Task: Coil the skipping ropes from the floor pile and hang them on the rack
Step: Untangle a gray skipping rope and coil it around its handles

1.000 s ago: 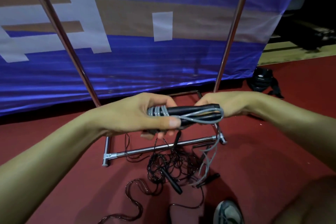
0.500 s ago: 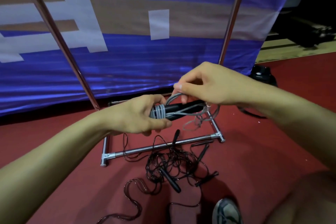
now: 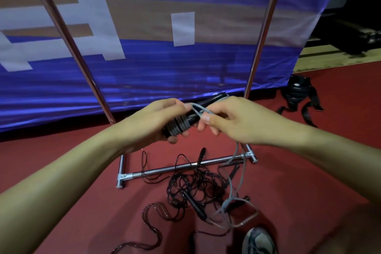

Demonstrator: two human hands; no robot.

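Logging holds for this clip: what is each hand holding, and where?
Left hand grips the black handles at the end wound with grey rope. Right hand pinches the rope's free length just beside the windings.

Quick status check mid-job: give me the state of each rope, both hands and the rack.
Grey rope: partly coiled around black handles, tail hanging to the floor.
Left hand: grips the coiled handles.
Right hand: pinches a grey rope loop.
Black ropes: tangled on the floor, uncoiled.
Rack: standing; hanging bar out of view.
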